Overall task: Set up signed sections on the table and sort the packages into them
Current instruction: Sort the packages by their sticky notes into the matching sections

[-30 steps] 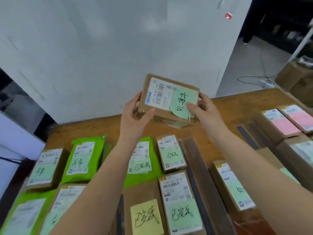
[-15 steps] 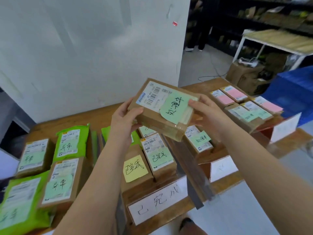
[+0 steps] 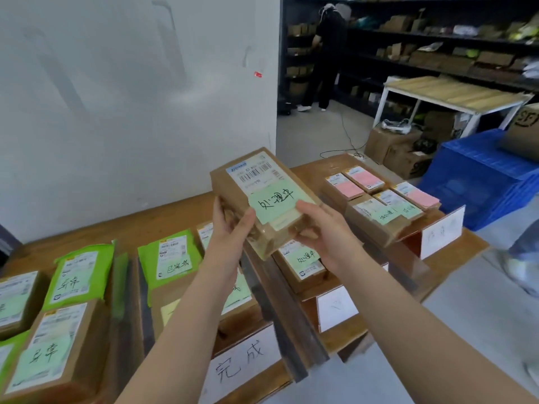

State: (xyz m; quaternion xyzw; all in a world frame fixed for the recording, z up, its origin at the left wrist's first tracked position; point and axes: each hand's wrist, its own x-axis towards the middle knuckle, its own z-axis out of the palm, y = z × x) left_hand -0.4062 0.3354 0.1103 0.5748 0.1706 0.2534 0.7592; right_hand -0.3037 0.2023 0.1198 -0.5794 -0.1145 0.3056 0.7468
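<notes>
Head view: warehouse room, white wall behind, wooden table (image 3: 180, 211) split by dark divider strips (image 3: 280, 310) into signed sections. Cardboard parcel (image 3: 262, 199) with green note held above table, over section where matching-note box (image 3: 303, 263) lies. Left hand (image 3: 230, 228) fingers wrapped on near-left edge; right hand (image 3: 323, 231) fingers curled under right end, thumb on top. Risks judged: parcel set astride divider strip, tipping toward "完成" sign (image 3: 242, 363) section; note peeled by thumb; neighbouring pink-note boxes (image 3: 364, 182) nudged.
</notes>
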